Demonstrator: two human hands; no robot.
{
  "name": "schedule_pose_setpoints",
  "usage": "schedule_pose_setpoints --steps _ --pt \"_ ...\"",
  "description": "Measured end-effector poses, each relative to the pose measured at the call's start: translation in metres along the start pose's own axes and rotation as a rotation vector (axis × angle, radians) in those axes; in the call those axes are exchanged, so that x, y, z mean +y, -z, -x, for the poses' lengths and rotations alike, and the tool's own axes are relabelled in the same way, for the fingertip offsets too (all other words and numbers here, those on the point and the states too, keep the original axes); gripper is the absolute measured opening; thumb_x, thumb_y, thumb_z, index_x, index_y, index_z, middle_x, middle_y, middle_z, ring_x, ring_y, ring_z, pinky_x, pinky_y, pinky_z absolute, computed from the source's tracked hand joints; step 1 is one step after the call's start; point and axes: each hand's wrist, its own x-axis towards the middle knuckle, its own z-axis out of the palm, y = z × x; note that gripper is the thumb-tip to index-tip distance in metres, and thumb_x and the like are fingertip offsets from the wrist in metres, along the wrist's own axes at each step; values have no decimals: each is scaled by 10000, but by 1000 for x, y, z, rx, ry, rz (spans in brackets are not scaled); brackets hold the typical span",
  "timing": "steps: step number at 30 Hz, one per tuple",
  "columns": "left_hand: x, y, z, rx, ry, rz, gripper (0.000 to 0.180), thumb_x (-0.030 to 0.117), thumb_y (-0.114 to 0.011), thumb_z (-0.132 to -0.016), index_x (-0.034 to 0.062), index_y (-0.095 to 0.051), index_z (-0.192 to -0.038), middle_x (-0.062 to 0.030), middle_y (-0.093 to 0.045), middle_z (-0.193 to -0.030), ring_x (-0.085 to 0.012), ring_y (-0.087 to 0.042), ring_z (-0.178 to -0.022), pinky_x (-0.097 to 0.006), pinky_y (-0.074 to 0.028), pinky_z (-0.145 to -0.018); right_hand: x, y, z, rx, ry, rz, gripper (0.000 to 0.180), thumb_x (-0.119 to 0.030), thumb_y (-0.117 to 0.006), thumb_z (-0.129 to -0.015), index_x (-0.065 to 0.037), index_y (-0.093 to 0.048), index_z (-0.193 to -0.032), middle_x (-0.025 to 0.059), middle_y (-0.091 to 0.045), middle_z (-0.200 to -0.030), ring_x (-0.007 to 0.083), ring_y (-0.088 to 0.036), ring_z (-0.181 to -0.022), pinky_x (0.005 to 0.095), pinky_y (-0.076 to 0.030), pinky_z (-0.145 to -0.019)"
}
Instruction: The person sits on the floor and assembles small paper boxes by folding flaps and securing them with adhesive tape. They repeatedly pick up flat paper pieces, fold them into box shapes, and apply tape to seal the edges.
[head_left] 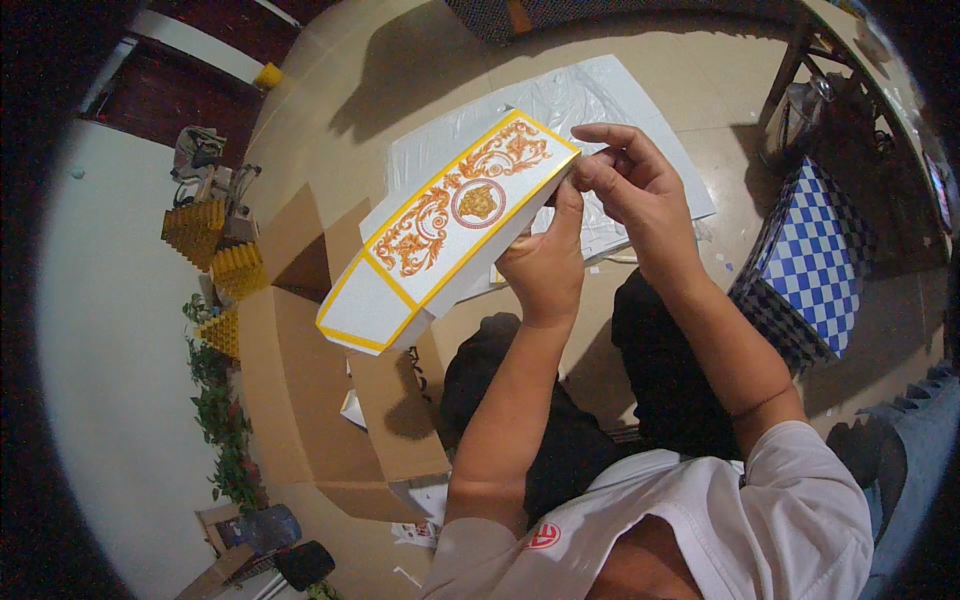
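A long white decorated cardboard box (470,215) is held up in front of me. Yellow bands edge it, and orange scrollwork surrounds a round medallion with a gold head; one end tapers to a plain white panel. My left hand (548,268) grips it from below near its right end, with the thumb up along the side and the other fingers hidden behind it. At the far right corner, my right hand (632,180) pinches the edge between thumb and fingers, its index finger stretched out above. What lies between those right fingertips is partly hidden.
A large open brown carton (300,385) stands at my left knee, with some white pieces inside. Flat white sheets under clear plastic (420,150) lie on the floor ahead. A blue-and-white checkered stack (810,265) is at right. Yellow stepped stacks (195,235) and plants (222,425) line the left wall.
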Motion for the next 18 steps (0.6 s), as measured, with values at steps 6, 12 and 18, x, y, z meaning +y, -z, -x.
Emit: schedule_pose_setpoints --steps 6,12,18 --pt "1 -1 1 7 -76 -114 246 42 -725 -818 -22 -637 -1038 -80 -658 -1020 -154 -623 -925 -303 -492 -850 0 3 -2 15 -41 34 307 -150 -670 -873 0 -606 -1133 52 -653 -858 88 -598 -799 240 -489 -752" --pt "-5 1 3 4 -153 -206 277 60 -734 -800 -18 -648 -1051 -82 -667 -1029 -157 -627 -919 -307 -493 -835 -1 5 -5 12 -74 108 269 -186 -674 -869 7 -643 -1054 62 -667 -888 91 -607 -820 234 -489 -755" --pt "-1 5 1 -20 -225 -356 290 49 -709 -789 -35 -636 -1058 -111 -667 -1030 -181 -634 -928 -330 -499 -841 -2 4 -5 -2 -115 120 267 -212 -671 -870 3 -652 -1026 60 -666 -817 72 -586 -688 216 -475 -608"
